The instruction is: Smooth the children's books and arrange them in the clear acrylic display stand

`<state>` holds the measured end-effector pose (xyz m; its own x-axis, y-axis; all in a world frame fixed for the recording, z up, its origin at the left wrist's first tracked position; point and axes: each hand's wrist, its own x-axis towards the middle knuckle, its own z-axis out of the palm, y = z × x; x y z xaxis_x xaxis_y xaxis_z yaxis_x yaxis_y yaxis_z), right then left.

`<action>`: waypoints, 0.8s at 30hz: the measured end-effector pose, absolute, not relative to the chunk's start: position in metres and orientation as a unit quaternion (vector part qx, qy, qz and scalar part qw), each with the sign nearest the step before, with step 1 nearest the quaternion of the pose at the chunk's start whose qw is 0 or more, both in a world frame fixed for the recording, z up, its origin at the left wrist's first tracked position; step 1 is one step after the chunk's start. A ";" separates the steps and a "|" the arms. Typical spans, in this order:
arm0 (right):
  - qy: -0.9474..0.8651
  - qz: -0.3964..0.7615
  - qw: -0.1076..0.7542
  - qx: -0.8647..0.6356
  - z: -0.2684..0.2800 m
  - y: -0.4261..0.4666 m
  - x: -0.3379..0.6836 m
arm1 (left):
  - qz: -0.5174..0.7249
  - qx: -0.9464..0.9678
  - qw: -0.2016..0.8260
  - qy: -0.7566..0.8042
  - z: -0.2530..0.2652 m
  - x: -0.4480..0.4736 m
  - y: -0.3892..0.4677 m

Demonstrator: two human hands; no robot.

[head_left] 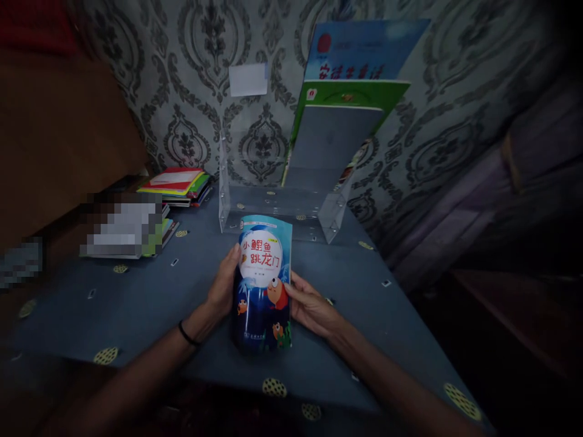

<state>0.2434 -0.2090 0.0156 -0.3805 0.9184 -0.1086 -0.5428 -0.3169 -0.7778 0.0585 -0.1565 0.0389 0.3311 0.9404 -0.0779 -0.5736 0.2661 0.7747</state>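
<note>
Between my two hands is a blue children's book (262, 309) with cartoon fish and red Chinese lettering on its cover. It is upright above the table, its cover facing me and slightly curved. My left hand (224, 280) grips the left edge, its fingers mostly hidden behind. On the right edge, my right hand (314, 303) holds on with the thumb in front and fingers behind. Just beyond the book stands a clear acrylic book rack (331, 218). Its right part carries a blue book (364, 48), a green book (357, 91) and a grey one (334, 142), leaning back.
The table (191, 321) wears a grey-blue cloth with yellow leaf prints. A stack of colourful books (175, 182) lies at the back left, with a second, partly blurred stack (122, 227) nearer. Patterned wallpaper (209, 36) bearing a white card (248, 80) rises behind; a curtain (501, 182) hangs at right.
</note>
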 end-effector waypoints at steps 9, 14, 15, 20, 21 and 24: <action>-0.384 0.693 0.528 -0.306 0.049 -0.204 0.240 | 0.507 0.386 0.671 0.379 0.036 0.053 -0.147; -0.421 0.671 0.526 -0.309 0.063 -0.197 0.232 | 0.461 0.441 0.660 0.398 0.053 0.056 -0.151; -0.430 0.668 0.523 -0.308 0.064 -0.195 0.231 | 0.456 0.446 0.662 0.394 0.057 0.056 -0.151; -0.469 0.649 0.516 -0.305 0.070 -0.188 0.219 | 0.425 0.436 0.688 0.396 0.078 0.054 -0.152; -0.473 0.649 0.514 -0.301 0.069 -0.187 0.216 | 0.420 0.430 0.692 0.399 0.081 0.052 -0.153; -0.473 0.659 0.512 -0.282 0.063 -0.183 0.204 | 0.421 0.407 0.703 0.404 0.086 0.046 -0.154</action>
<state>0.2036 -0.1835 0.0628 -0.3166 0.9419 0.1124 -0.4070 -0.0279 -0.9130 0.0460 -0.1542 0.0861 0.3189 0.9204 -0.2260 -0.2630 0.3150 0.9119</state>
